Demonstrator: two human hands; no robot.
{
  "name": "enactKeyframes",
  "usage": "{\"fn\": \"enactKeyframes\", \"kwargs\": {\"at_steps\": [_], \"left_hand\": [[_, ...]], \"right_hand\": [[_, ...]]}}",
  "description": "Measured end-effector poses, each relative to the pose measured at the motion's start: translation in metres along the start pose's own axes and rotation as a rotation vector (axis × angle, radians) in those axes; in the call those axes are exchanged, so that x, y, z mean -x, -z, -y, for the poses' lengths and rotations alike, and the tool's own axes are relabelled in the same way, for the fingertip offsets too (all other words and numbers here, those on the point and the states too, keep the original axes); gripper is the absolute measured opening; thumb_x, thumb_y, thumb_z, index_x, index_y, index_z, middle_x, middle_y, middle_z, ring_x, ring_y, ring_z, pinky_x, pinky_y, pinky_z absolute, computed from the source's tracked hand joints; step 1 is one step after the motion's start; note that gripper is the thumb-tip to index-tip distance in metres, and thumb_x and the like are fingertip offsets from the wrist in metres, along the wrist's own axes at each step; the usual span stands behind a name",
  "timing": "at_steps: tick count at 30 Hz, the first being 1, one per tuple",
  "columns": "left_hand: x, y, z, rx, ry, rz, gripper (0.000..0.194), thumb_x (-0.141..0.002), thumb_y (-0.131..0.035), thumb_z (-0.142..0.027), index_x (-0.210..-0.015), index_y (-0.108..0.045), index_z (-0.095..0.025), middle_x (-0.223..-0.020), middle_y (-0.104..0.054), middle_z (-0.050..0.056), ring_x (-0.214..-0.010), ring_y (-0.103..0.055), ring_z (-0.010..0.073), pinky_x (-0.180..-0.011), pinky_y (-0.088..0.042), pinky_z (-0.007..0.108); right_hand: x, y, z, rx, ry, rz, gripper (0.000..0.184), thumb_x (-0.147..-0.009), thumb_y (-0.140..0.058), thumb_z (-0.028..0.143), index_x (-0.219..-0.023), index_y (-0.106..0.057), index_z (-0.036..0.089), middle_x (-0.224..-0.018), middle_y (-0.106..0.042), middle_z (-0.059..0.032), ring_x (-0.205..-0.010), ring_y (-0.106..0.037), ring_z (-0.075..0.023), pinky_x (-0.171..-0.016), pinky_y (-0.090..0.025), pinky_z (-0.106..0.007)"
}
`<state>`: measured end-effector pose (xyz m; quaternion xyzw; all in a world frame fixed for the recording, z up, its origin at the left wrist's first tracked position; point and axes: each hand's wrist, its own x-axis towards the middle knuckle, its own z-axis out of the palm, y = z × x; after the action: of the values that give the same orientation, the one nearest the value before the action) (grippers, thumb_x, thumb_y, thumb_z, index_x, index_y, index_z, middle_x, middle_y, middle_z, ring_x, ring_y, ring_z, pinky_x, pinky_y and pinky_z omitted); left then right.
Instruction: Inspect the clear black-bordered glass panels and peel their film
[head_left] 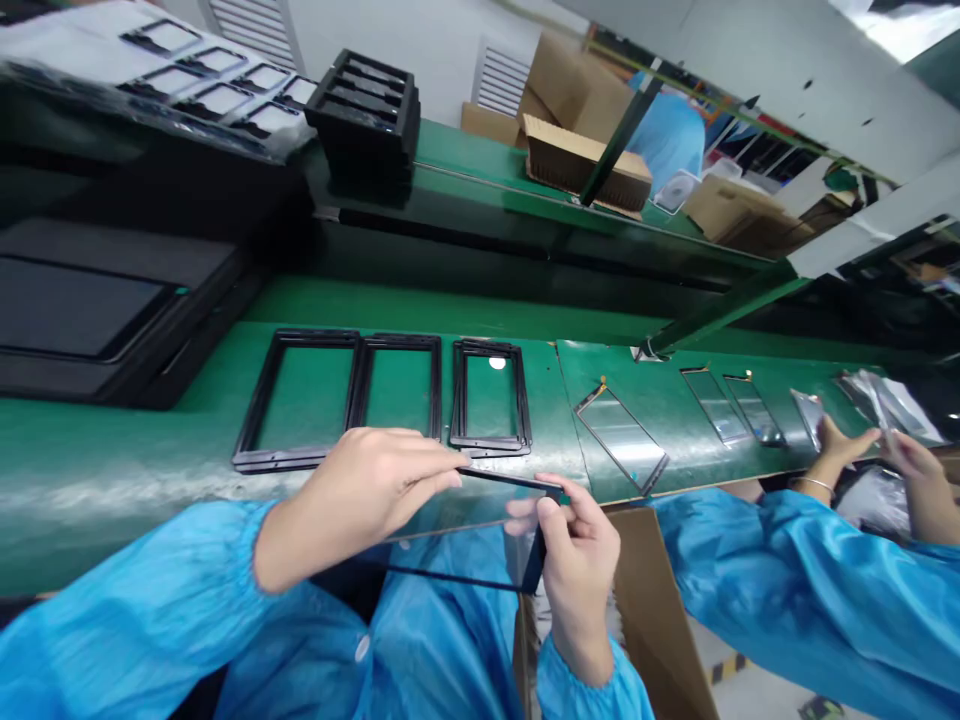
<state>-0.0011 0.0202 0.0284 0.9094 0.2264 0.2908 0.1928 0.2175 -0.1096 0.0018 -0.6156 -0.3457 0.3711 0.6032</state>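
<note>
A thin clear glass panel with a black border (534, 562) is held tilted above my lap, in front of the bench edge. My right hand (579, 560) pinches its right side, the thumb on the near face and the fingers behind, seen through the glass. My left hand (367, 495) is at the panel's upper left, its fingers together and their tips at the top edge. This hand hides the panel's left part. A thin line crosses the glass; I cannot make out whether it is a film edge or a reflection.
Black rectangular frames (241, 430) and a stack of smaller ones (523, 400) lie on the green bench (559, 440). A glass panel (622, 437) is to their right. A co-worker's hands (832, 455) handle clear film at far right. Black trays (150, 370) stand left; an open carton (652, 590) is below.
</note>
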Motion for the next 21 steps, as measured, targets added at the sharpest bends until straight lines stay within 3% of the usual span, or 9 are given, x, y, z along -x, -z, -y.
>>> {"fn": "enactKeyframes", "kwargs": {"at_steps": [5,8,11,13,16,21], "left_hand": [[0.003,-0.004,-0.007,-0.006,0.008,-0.031,0.03,-0.111,-0.054,-0.028,-0.114,-0.083,-0.019,-0.103,-0.086,0.004,-0.087,-0.082,0.024,-0.074,-0.059,0.032],[-0.001,-0.008,-0.016,0.059,0.126,0.124,0.034,-0.11,-0.053,-0.031,-0.131,-0.079,-0.026,-0.111,-0.085,0.004,-0.095,-0.082,0.0273,-0.076,-0.06,0.032],[-0.006,-0.009,-0.02,0.247,0.315,0.21,0.038,-0.108,-0.056,-0.037,-0.14,-0.076,-0.032,-0.111,-0.085,0.004,-0.096,-0.082,0.0292,-0.083,-0.062,0.035],[-0.006,-0.009,-0.02,0.447,0.49,0.167,0.039,-0.107,-0.057,-0.041,-0.138,-0.077,-0.028,-0.104,-0.086,0.006,-0.085,-0.082,0.0275,-0.078,-0.064,0.034],[0.001,-0.01,-0.02,0.783,0.741,0.052,0.045,-0.105,-0.06,-0.045,-0.136,-0.077,-0.018,-0.108,-0.085,0.012,-0.073,-0.082,0.025,-0.059,-0.063,0.03],[0.014,-0.019,-0.027,0.92,0.859,-0.129,0.044,-0.101,-0.066,-0.042,-0.129,-0.077,-0.01,-0.116,-0.083,0.02,-0.072,-0.081,0.0236,-0.057,-0.065,0.028]], "right_hand": [[-0.001,-0.003,0.002,-0.004,-0.031,-0.019,0.03,-0.098,-0.076,0.044,-0.11,-0.077,0.017,-0.075,-0.083,-0.0083,-0.055,-0.079,-0.0236,-0.058,-0.067,-0.03],[-0.002,-0.009,0.001,-0.001,-0.049,0.087,0.031,-0.097,-0.076,0.046,-0.111,-0.079,0.018,-0.075,-0.083,-0.0074,-0.057,-0.08,-0.024,-0.06,-0.067,-0.032],[-0.006,-0.014,-0.002,-0.056,-0.085,0.219,0.041,-0.098,-0.076,0.048,-0.129,-0.078,0.023,-0.086,-0.085,-0.0062,-0.074,-0.083,-0.0256,-0.075,-0.069,-0.037],[-0.012,-0.012,-0.005,-0.15,-0.114,0.234,0.046,-0.099,-0.072,0.054,-0.135,-0.076,0.025,-0.103,-0.086,-0.009,-0.084,-0.084,-0.0274,-0.08,-0.069,-0.04],[-0.021,-0.008,-0.011,-0.211,-0.13,0.168,0.043,-0.099,-0.07,0.059,-0.118,-0.085,0.023,-0.117,-0.084,-0.0128,-0.081,-0.084,-0.0277,-0.073,-0.069,-0.038],[-0.025,-0.009,-0.015,-0.211,-0.129,0.142,0.041,-0.1,-0.069,0.059,-0.101,-0.087,0.021,-0.089,-0.085,-0.0102,-0.065,-0.081,-0.0248,-0.065,-0.064,-0.033]]}}
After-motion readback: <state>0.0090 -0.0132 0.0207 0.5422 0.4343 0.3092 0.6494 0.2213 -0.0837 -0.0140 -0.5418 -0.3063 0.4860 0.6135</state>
